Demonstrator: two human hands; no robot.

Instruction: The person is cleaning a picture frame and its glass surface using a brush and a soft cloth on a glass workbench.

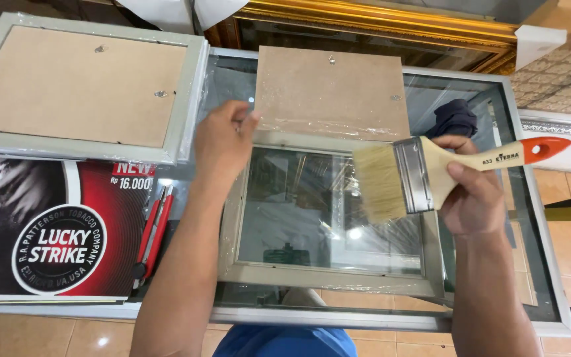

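Right hand (472, 192) clamped on paintbrush (424, 173), left hand (223, 139) pinching backing board (330, 92) over frame (328, 274)

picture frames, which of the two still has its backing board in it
The grey frame at upper left, lying face down with the brown board filling it. The frame under the hands is open, showing clear glass; its board lies loose above it.

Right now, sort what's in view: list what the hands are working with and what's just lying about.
In use:
paintbrush in the right hand
backing board, pinched by the left hand
grey picture frame

Lying about:
second frame
red utility knife
poster
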